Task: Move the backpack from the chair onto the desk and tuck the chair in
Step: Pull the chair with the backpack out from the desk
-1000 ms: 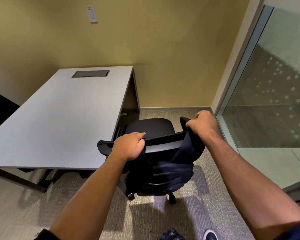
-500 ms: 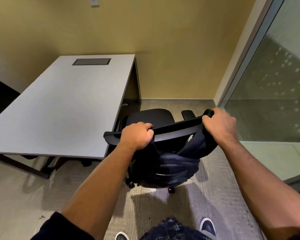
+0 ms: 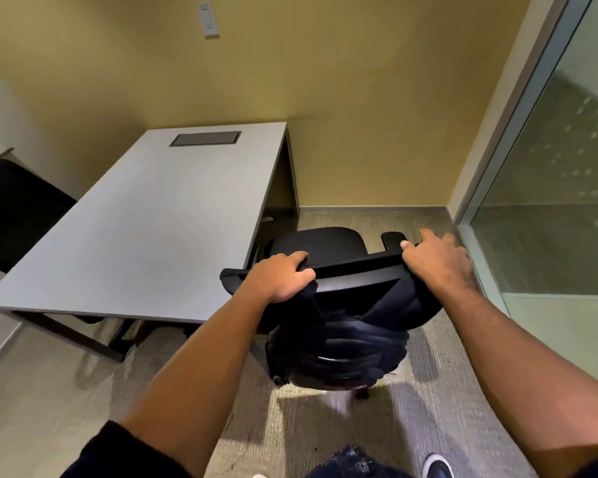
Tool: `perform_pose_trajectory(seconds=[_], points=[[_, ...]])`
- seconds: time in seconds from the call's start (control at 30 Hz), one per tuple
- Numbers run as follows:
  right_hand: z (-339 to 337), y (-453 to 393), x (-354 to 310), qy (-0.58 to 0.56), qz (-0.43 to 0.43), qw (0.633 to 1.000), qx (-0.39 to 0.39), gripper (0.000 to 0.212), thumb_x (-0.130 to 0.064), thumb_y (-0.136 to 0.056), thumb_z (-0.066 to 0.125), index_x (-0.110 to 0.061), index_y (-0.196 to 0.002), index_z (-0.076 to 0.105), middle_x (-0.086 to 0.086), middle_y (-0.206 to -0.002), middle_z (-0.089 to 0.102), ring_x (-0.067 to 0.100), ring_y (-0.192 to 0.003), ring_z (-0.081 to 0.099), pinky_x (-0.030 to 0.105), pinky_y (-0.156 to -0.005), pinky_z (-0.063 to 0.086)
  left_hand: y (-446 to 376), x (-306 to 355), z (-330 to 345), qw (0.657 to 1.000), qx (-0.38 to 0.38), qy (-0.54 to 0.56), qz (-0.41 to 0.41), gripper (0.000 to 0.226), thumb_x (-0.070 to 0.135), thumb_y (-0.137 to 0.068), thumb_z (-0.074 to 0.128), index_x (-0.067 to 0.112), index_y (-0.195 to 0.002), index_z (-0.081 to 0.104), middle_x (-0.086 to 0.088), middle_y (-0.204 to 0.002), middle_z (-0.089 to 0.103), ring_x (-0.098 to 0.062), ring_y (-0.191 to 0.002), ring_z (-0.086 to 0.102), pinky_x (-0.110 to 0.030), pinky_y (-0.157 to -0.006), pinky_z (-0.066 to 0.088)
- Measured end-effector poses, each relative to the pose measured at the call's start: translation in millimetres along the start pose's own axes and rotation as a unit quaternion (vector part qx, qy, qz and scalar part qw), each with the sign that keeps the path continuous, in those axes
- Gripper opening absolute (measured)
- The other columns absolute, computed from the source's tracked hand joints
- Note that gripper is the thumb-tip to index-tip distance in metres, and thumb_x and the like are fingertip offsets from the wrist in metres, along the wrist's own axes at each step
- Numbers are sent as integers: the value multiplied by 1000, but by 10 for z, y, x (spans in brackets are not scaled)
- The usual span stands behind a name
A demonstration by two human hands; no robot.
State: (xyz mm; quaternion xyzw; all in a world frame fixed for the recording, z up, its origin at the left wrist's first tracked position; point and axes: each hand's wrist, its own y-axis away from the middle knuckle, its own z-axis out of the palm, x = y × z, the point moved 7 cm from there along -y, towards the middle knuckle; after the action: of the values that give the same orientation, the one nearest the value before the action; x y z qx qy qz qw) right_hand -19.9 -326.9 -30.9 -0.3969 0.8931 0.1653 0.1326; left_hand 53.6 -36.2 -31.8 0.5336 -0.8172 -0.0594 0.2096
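A black office chair (image 3: pixel 321 241) stands on the carpet beside the right edge of the grey desk (image 3: pixel 145 229), with its seat partly under the desk corner. A dark backpack (image 3: pixel 339 350) hangs down the rear of the backrest (image 3: pixel 356 274), its straps looped over the top rail. My left hand (image 3: pixel 280 277) is closed over the left part of that rail, on dark strap fabric. At the rail's right end my right hand (image 3: pixel 435 267) wraps over the other strap, fingers partly raised. The backpack's lower half hides the chair base.
The desk top carries only a dark cable hatch (image 3: pixel 205 138) near the wall. Another black chair (image 3: pixel 14 208) stands at the desk's far left. A glass partition (image 3: pixel 549 201) runs close along the right. The yellow wall closes the back. My shoe (image 3: pixel 437 465) shows at the bottom.
My right hand has slid outward to the right end of the backrest rail, and the backrest now faces me more squarely. My left hand keeps its grip in the same spot.
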Motion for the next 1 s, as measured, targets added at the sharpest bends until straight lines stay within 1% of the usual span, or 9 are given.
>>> perform_pose_trajectory(seconds=[0.07, 0.13, 0.27, 0.33, 0.43, 0.53, 0.7, 0.9, 1.0], points=[[-8, -5, 17, -14, 1, 1000, 1, 57, -55, -97, 50, -31, -149, 45, 19, -146, 46, 45, -128, 48, 50, -102, 41, 2, 16, -45, 999, 9, 42, -26, 70, 53, -91, 49, 35, -157, 34, -9, -149, 55, -34, -133, 52, -43, -104, 45], [-12, -15, 17, -24, 3, 1000, -1, 58, -56, -96, 53, -33, -149, 46, 19, -145, 48, 45, -127, 49, 50, -104, 40, 8, 8, -114, 994, 49, 78, -65, 75, 51, -82, 61, 33, -153, 41, -5, -141, 61, -33, -127, 57, -40, -98, 49], [-22, -33, 17, -40, 14, 999, -6, 56, -57, -95, 57, -35, -146, 49, 18, -143, 50, 44, -127, 49, 49, -104, 40, -1, -30, -184, 980, 110, 114, -121, 56, 35, -76, 71, 21, -129, 58, -5, -121, 66, -30, -109, 63, -33, -83, 50], [-34, -35, 26, -59, 19, 998, -6, 55, -56, -94, 60, -35, -144, 51, 17, -142, 51, 43, -127, 49, 48, -102, 41, -6, -64, -247, 977, 126, 117, -127, 48, 31, -78, 72, 19, -122, 61, -6, -117, 67, -30, -105, 63, -34, -84, 51], [-43, -41, 29, -89, 25, 996, 1, 52, -51, -94, 63, -36, -143, 53, 14, -142, 51, 42, -127, 49, 47, -102, 41, 19, -227, -393, 966, 156, 133, -160, 35, 30, -79, 72, 23, -112, 67, -5, -111, 68, -28, -100, 63, -41, -92, 52], [-40, -31, -16, -97, 25, 995, 11, 47, -43, -94, 63, -37, -141, 56, 15, -140, 53, 42, -124, 50, 46, -101, 42, 107, -413, -522, 959, 184, 90, -195, 25, 29, -76, 71, 26, -101, 70, -1, -97, 65, -24, -86, 54, -40, -88, 40], [-20, -6, -54, -104, 24, 994, 14, 47, -35, -94, 61, -37, -141, 56, 16, -141, 51, 43, -125, 47, 47, -99, 44, 224, -515, -610, 960, 211, 49, -176, 30, 26, -75, 68, 30, -104, 69, 4, -88, 58, -21, -84, 50, -39, -83, 33], [-4, 35, -77, -119, 30, 992, 25, 47, -30, -93, 61, -36, -140, 58, 17, -142, 51, 44, -126, 45, 51, -101, 45, 372, -656, -782, 949, 268, 3, -164, 31, 23, -75, 65, 31, -103, 75, 2, -99, 73, -22, -91, 59, -37, -79, 30], [1, 55, -109, -121, 35, 992, 27, 47, -30, -92, 61, -36, -138, 59, 16, -142, 52, 44, -126, 46, 50, -100, 44, 358, -756, -774, 954, 226, -4, -197, 30, 26, -72, 63, 30, -100, 74, 0, -91, 68, -23, -86, 53, -40, -79, 31]])
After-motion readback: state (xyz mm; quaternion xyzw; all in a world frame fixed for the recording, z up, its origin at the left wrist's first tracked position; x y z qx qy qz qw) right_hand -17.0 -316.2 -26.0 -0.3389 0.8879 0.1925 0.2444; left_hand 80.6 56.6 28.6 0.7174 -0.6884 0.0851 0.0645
